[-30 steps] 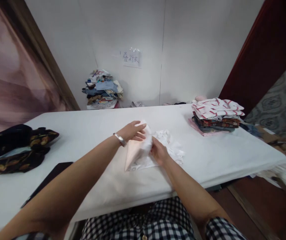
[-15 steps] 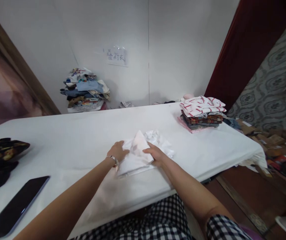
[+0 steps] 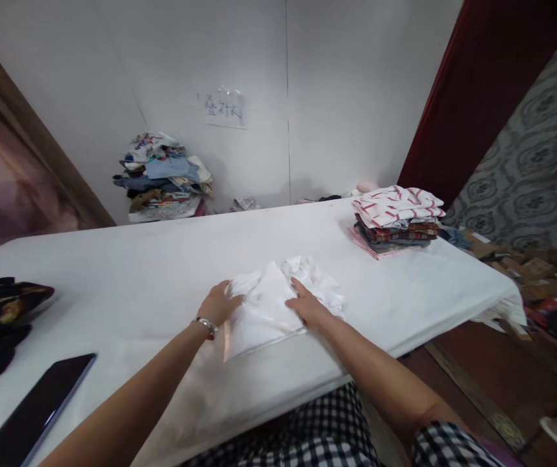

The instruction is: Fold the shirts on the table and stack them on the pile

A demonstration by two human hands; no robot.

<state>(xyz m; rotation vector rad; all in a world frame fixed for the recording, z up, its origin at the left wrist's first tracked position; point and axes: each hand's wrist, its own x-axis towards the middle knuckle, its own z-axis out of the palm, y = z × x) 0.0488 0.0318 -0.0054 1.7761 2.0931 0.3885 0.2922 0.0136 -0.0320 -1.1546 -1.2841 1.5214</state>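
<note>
A white shirt [image 3: 265, 310], partly folded, lies near the front edge of the table, its right part bunched in loose wrinkles. At its left side my left hand [image 3: 216, 303], with a bracelet on the wrist, grips the fabric between thumb and fingers. My right hand [image 3: 309, 305] holds the shirt at the right of the folded panel, thumb on top and the index finger stretched forward. Some of the fingertips are hidden in the cloth.
A white cloth covers the table [image 3: 161, 259]. Folded clothes [image 3: 398, 217] are stacked at the right back; a taller clothes pile [image 3: 164, 175] stands beyond the far edge. At left lie a phone [image 3: 39, 408] and dark patterned fabric [image 3: 3, 311]. A handwritten sign [image 3: 224, 109] hangs on the wall.
The raised, pointed flap of the shirt has come down and lies flatter. My hands have moved slightly apart, the left one further left, spreading the cloth.
</note>
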